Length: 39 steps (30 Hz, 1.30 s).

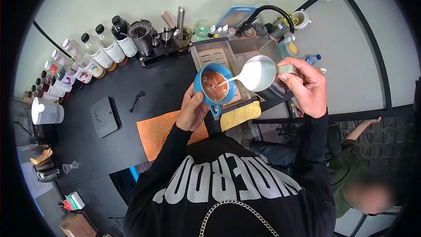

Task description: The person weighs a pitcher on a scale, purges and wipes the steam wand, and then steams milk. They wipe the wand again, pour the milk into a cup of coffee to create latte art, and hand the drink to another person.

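Observation:
My left hand (194,109) is wrapped round a blue cup (203,93) from its left side, tilting it toward the pitcher. Inside the cup is a brown drink (212,88) streaked with white. My right hand (305,85) grips the handle of a dark metal milk pitcher (274,95), tipped to the left. White milk (258,75) runs in a thin stream from its spout into the drink. Both vessels are held above the sink edge. Below my left hand an orange cloth (151,131) lies on the counter, and a yellow cloth (241,115) hangs at the front edge.
Several syrup bottles (107,49) line the wall at the left. A black scale (104,116) lies on the counter (127,145). Behind the cup stand a sink (252,49) and a black faucet (267,8). Another person (351,171) is at the lower right.

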Each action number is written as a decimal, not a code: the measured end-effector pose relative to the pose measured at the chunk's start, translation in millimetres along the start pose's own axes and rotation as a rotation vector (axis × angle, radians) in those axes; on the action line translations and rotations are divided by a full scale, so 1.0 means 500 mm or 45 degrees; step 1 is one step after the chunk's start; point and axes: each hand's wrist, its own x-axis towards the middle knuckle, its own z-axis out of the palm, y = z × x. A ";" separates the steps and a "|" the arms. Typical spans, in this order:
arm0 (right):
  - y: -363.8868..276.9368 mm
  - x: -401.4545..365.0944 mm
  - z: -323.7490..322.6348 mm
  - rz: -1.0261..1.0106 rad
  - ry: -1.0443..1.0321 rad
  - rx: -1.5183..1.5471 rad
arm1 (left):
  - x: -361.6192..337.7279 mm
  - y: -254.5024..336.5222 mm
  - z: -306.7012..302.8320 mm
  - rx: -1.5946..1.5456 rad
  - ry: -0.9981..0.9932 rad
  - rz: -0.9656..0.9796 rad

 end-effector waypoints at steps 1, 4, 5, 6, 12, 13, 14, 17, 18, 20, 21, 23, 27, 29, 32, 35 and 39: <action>0.001 0.000 0.000 0.011 0.000 0.016 | 0.000 -0.002 -0.001 -0.001 0.000 0.001; 0.015 -0.004 0.003 -0.009 -0.015 0.017 | -0.001 -0.005 0.001 0.002 -0.007 0.002; 0.015 -0.005 0.004 -0.011 -0.016 0.016 | -0.001 -0.005 0.000 0.003 -0.008 0.004; 0.013 -0.005 0.007 -0.006 -0.012 0.025 | -0.001 -0.004 0.000 0.011 -0.007 0.005; 0.007 -0.005 -0.004 0.007 0.001 0.018 | -0.002 -0.006 0.005 0.003 -0.008 0.014; 0.003 -0.005 -0.007 0.023 -0.009 -0.024 | -0.002 -0.008 0.004 0.001 -0.011 0.022; 0.002 -0.005 -0.007 0.023 -0.008 -0.025 | -0.002 -0.008 0.005 0.000 -0.012 0.021; 0.001 -0.006 -0.002 0.003 -0.003 -0.030 | -0.003 -0.008 0.012 -0.004 0.026 0.019; 0.004 -0.008 0.001 0.012 -0.004 -0.013 | -0.003 -0.006 0.016 0.003 0.028 0.014; 0.009 -0.009 0.004 0.019 -0.008 0.004 | -0.004 -0.003 0.020 0.009 0.031 0.011; 0.012 -0.010 0.004 0.027 -0.004 0.005 | -0.004 -0.003 0.021 0.011 0.034 0.012; 0.011 -0.011 0.002 0.038 0.004 0.006 | -0.005 -0.004 0.023 0.014 0.035 0.008; 0.005 -0.009 -0.002 0.037 0.008 0.001 | -0.005 -0.006 0.022 0.033 0.048 0.000; 0.007 -0.011 0.001 0.037 0.013 0.011 | -0.005 -0.006 0.022 0.042 0.053 0.003; 0.016 -0.014 0.007 0.050 0.009 0.021 | -0.005 -0.004 0.021 0.044 0.029 0.000; 0.023 -0.017 0.012 0.046 0.007 0.068 | -0.006 -0.001 0.022 0.045 0.014 -0.001; 0.023 -0.021 0.017 0.084 -0.029 0.009 | -0.008 0.002 0.025 0.049 0.016 -0.007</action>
